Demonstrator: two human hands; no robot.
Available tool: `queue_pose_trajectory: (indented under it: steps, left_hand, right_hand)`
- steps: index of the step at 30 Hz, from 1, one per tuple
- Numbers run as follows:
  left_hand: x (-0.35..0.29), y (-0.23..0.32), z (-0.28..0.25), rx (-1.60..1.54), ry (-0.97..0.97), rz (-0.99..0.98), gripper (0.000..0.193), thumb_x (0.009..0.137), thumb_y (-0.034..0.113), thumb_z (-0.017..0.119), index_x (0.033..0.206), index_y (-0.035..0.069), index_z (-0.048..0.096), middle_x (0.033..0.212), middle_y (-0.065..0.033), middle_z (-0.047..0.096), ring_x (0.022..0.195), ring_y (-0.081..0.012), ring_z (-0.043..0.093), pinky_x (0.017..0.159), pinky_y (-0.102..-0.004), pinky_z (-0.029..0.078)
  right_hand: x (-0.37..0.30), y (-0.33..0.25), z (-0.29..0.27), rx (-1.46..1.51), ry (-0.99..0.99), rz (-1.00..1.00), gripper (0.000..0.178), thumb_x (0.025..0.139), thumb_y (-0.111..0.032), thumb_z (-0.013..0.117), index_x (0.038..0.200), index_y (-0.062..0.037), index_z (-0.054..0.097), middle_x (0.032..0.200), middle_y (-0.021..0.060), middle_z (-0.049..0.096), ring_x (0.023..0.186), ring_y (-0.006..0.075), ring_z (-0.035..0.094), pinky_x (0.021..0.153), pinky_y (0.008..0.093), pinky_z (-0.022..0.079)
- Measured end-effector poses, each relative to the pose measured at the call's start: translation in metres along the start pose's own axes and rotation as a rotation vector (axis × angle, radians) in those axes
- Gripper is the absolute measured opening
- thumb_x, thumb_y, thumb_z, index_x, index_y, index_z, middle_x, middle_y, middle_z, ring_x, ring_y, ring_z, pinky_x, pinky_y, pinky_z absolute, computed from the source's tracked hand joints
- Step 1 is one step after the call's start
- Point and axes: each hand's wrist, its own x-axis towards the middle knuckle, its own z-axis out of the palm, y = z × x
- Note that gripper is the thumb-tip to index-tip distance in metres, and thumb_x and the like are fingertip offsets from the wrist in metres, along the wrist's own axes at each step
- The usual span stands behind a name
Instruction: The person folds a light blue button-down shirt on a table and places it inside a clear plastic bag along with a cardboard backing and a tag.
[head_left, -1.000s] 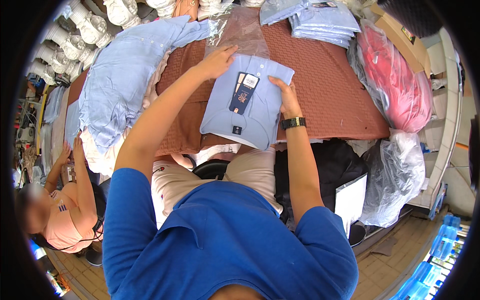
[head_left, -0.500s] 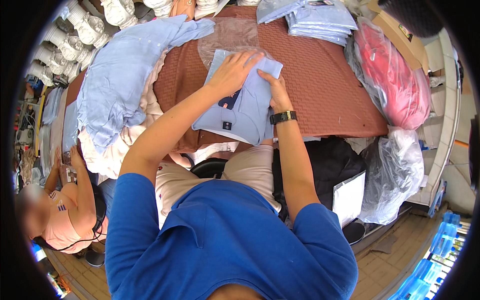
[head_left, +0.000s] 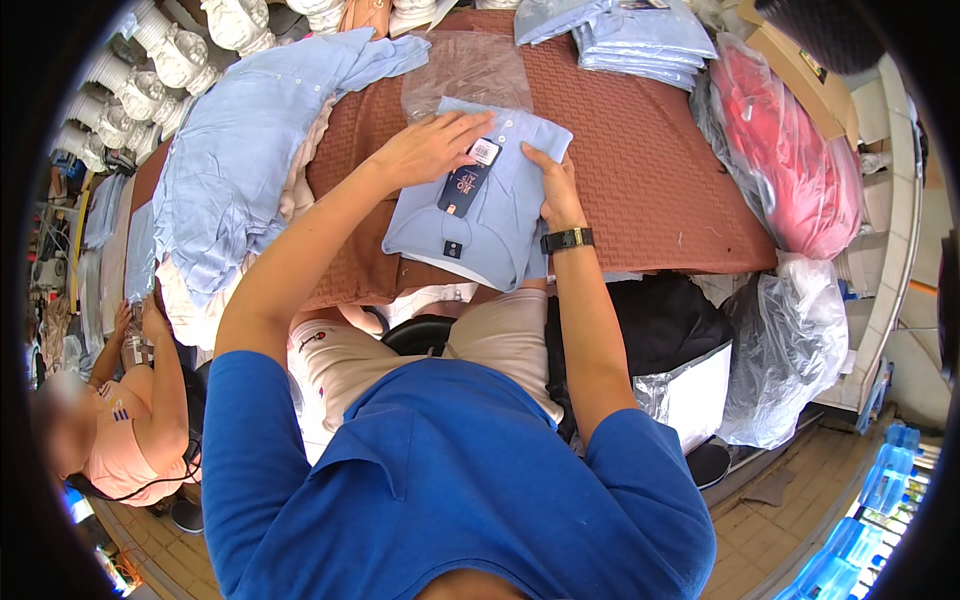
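Observation:
A folded light-blue shirt (head_left: 515, 210) lies at the table's near edge, with a dark hang tag (head_left: 466, 192) and a small black square label (head_left: 453, 249) on its front. My left hand (head_left: 435, 148) rests across its upper left part, fingers stretched out and thumb at the top of the tag. My right hand (head_left: 556, 188) grips the shirt's right edge, thumb on top and the other fingers hidden beneath. Just beyond the shirt's far end, a clear plastic bag (head_left: 468, 72) is spread flat.
Loose blue shirts (head_left: 235, 150) are heaped on the left. Bagged folded shirts (head_left: 640, 50) are stacked at the far right, near a red bundle in plastic (head_left: 785, 150). The table has a brown textured cloth (head_left: 650, 190). Another person (head_left: 140, 430) sits at the lower left.
My left hand has slid left and slightly down from the shirt's upper middle, uncovering the buttons and most of the hang tag. My right hand keeps its hold on the right edge.

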Motion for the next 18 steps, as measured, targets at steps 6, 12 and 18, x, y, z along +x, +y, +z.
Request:
queue_pose_trajectory:
  steps: [6,12,18]
  left_hand:
    - [0.008,-0.005,-0.005,-0.042,0.131,-0.183,0.040,0.088,0.005,0.062,0.128,0.006,0.060,0.130,-0.0088,0.059,0.112,-0.0301,0.060,0.091,-0.0403,0.053]
    - [0.022,-0.020,-0.011,-0.014,0.147,-0.240,0.061,0.076,-0.014,0.056,0.131,0.013,0.060,0.134,-0.0052,0.057,0.117,-0.0306,0.060,0.083,-0.0408,0.056]
    - [0.038,-0.013,-0.001,-0.079,0.172,-0.223,0.077,0.075,-0.017,0.053,0.144,0.015,0.048,0.142,-0.0076,0.052,0.124,-0.0325,0.056,0.089,-0.0417,0.056]
  right_hand:
    - [-0.006,0.001,0.008,-0.008,0.031,-0.039,0.047,0.083,-0.008,0.077,0.124,0.0019,0.057,0.116,0.0135,0.067,0.102,0.0236,0.066,0.089,0.0363,0.055]
    - [-0.009,0.003,0.014,-0.062,0.057,-0.091,0.047,0.082,-0.007,0.078,0.123,0.0004,0.057,0.116,0.0123,0.067,0.102,0.0215,0.066,0.090,0.0349,0.054]
    - [-0.011,0.007,0.024,-0.160,-0.018,-0.223,0.041,0.086,-0.002,0.074,0.124,-0.0008,0.059,0.117,0.0108,0.067,0.102,0.0174,0.065,0.089,0.0312,0.054]
